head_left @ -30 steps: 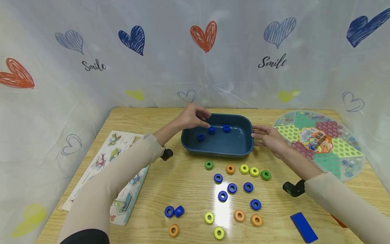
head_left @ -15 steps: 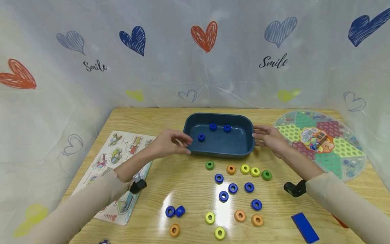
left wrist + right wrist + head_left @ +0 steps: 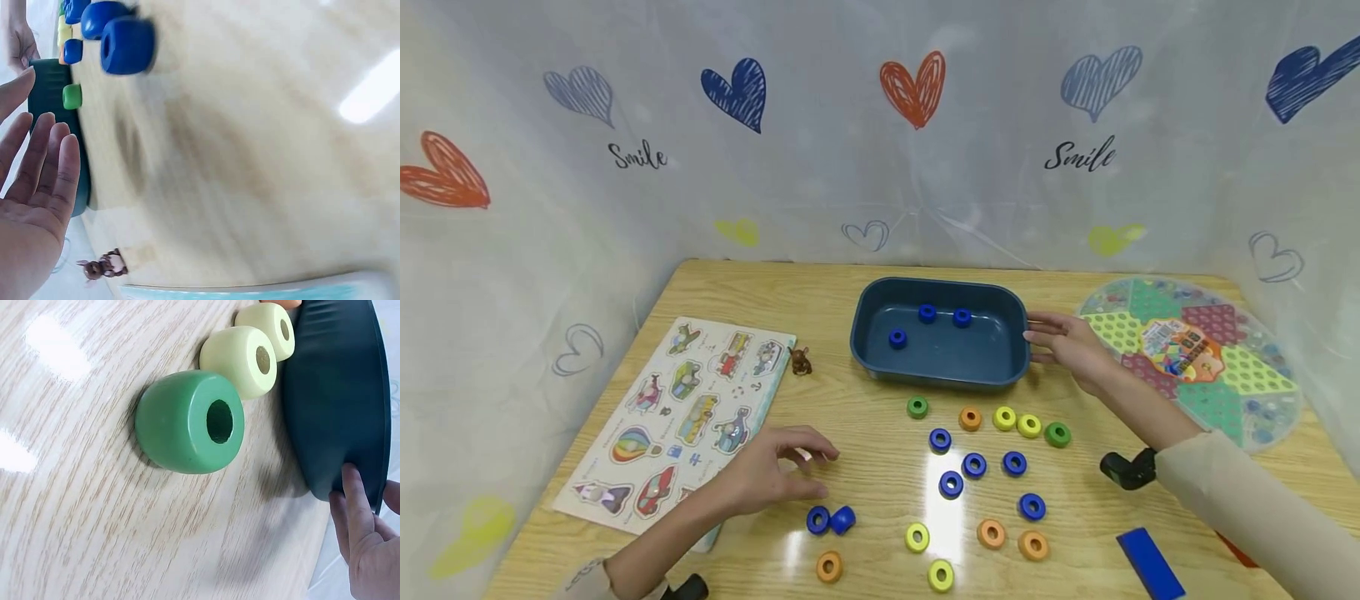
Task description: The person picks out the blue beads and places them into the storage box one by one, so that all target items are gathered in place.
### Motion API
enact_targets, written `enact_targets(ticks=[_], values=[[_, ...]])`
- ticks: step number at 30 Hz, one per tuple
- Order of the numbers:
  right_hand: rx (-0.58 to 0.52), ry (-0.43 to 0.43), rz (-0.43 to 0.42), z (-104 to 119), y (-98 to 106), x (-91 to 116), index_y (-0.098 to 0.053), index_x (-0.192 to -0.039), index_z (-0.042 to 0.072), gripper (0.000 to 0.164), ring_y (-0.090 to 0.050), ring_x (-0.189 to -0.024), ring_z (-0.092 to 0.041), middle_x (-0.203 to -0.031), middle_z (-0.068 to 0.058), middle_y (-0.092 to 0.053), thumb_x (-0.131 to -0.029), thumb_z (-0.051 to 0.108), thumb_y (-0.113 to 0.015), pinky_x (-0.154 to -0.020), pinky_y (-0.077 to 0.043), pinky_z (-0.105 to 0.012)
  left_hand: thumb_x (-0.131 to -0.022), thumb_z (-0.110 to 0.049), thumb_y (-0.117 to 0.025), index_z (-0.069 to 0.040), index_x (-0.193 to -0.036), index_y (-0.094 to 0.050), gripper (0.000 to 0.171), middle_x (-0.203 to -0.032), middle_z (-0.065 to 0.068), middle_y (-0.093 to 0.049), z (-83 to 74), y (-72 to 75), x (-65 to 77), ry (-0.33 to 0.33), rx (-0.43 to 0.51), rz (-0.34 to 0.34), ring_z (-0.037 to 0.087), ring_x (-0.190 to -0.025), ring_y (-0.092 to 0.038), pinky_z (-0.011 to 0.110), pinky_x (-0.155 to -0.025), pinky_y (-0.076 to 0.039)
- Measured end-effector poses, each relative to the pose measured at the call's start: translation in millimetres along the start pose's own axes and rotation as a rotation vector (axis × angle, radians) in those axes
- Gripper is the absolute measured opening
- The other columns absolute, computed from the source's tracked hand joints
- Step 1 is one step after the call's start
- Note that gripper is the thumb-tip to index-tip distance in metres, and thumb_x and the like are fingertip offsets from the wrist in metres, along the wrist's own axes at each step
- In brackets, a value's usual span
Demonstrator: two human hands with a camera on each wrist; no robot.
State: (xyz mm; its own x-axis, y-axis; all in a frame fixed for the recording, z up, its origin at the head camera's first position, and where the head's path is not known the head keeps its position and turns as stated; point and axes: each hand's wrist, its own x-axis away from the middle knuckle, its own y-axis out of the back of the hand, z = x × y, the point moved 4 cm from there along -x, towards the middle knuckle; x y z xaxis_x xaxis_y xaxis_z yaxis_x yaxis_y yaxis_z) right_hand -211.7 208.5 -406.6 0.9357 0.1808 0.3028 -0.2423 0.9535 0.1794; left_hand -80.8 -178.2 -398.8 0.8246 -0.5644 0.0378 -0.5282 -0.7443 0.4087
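Note:
My left hand (image 3: 775,471) hovers over the table with its fingers loosely bent and nothing between them. Just beyond its fingertips lie two blue beads (image 3: 818,520), one on its side against the other. In the left wrist view the same hand (image 3: 37,187) shows its palm and spread fingers. My right hand (image 3: 1071,346) rests its fairly straight fingers against the right end of a dark blue-green plastic tub (image 3: 955,371). Inside the tub sit three blue beads (image 3: 897,338). The right wrist view has those fingers (image 3: 357,506) touching the tub's outer wall.
In front of the tub are scattered green (image 3: 917,407), orange (image 3: 992,534), yellow (image 3: 941,575) and blue beads (image 3: 951,484). A picture puzzle board (image 3: 670,408) lies left, beside a small brown animal figure (image 3: 801,361). A round game board (image 3: 1195,358) and blue block (image 3: 1151,563) lie right.
My left hand has left the tub's left side and come down toward the near left, uncovering the brown figure. Three beads stay in the tub. The right hand has stayed at the tub's end.

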Motion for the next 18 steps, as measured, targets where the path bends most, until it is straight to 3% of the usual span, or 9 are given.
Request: enact_targets(ticks=[9,18], values=[[-0.005,0.000,0.001,3.0,-1.4,2.4,-0.026,-0.143,-0.003,0.052,-0.042,-0.121,-0.036,-0.141,-0.026,-0.032,-0.097,0.010,-0.047,-0.086,-0.048,-0.035,-0.073,-0.014,-0.079,-0.007,-0.106,-0.066,0.036,-0.102,0.006,-0.065,9.1,-19.5,32.8,-0.020,-0.001,-0.058,0.023,-0.082,-0.060,0.032,-0.072,-0.052],[-0.005,0.002,-0.006,2.2,-0.8,2.7,-0.026,-0.143,-0.004,0.051,-0.042,-0.121,-0.037,-0.141,-0.026,-0.032,-0.097,0.008,-0.047,-0.087,-0.048,-0.036,-0.069,-0.004,-0.080,-0.008,-0.101,-0.068,0.034,-0.097,0.003,-0.066,18.9,-30.2,40.6,-0.107,-0.034,-0.079,0.015,-0.082,-0.061,0.029,-0.068,-0.052]])
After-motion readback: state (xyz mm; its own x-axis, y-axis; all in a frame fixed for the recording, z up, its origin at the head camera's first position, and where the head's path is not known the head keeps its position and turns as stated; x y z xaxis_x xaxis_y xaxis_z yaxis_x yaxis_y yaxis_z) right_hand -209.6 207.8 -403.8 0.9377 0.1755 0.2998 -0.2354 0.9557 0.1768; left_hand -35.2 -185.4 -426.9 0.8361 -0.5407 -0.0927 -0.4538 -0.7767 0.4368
